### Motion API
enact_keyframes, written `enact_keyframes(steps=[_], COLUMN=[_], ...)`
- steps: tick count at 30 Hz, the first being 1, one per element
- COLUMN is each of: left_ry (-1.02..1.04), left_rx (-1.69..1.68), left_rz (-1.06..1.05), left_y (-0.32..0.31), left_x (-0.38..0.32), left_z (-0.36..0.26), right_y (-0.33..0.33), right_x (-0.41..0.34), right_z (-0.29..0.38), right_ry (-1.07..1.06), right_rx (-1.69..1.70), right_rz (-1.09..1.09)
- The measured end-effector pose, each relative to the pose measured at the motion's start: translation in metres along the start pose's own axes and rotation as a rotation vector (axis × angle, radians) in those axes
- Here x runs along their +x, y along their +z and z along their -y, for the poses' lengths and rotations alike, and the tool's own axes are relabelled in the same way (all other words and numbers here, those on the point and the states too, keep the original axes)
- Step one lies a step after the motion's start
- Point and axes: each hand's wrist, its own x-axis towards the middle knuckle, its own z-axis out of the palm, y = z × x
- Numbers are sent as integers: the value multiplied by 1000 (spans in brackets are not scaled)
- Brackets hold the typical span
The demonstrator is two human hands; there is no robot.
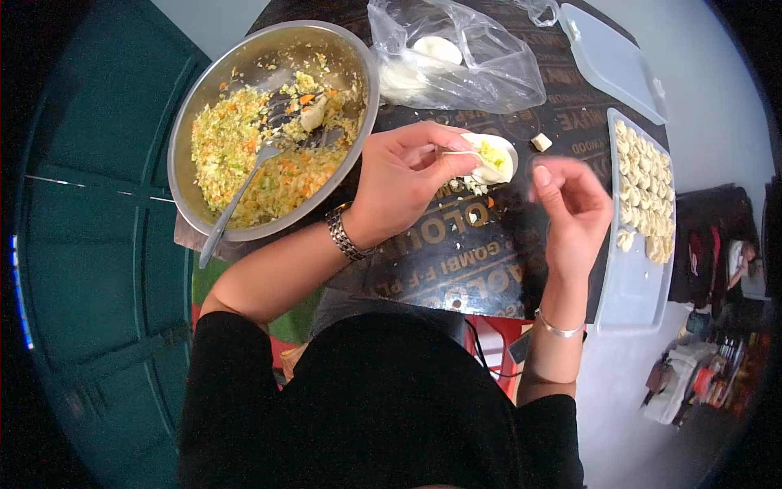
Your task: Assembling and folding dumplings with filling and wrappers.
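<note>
Between the thumb and fingers of my left hand [403, 180] is a partly folded dumpling wrapper [502, 153], pinched at its near end. Green-yellow vegetable filling [490, 156] shows in its open fold. My right hand [571, 195] is slightly blurred and apart from the wrapper, to its right. Its thumb and fingertips are curled close together, and I cannot make out anything between them. Left of my left hand stands a steel bowl [365, 131] of chopped vegetable filling [229, 147], a metal fork [235, 198] leaning over its rim. A pale dough piece [313, 115] lies in the bowl.
A clear plastic bag [501, 79] holds round wrappers [437, 51] at the back. To the right, a plastic tray [629, 287] carries rows of folded dumplings [641, 177]; its likely lid [614, 61] lies behind. A small dough cube [541, 142] and filling crumbs [476, 208] dot the printed board [452, 263].
</note>
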Motion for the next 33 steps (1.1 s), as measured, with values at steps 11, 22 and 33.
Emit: enact_keyframes(steps=[11, 22, 33], left_ry=[146, 140, 121], left_rx=[3, 110, 185], left_rz=[91, 175, 138], left_y=[-2, -1, 3], left_x=[0, -3, -5], left_z=[9, 0, -12], right_y=[26, 28, 13], right_x=[-18, 5, -1], right_z=[-7, -12, -11], right_ry=[-32, -329, -212], right_rx=[253, 30, 134], right_rz=[-17, 201, 30])
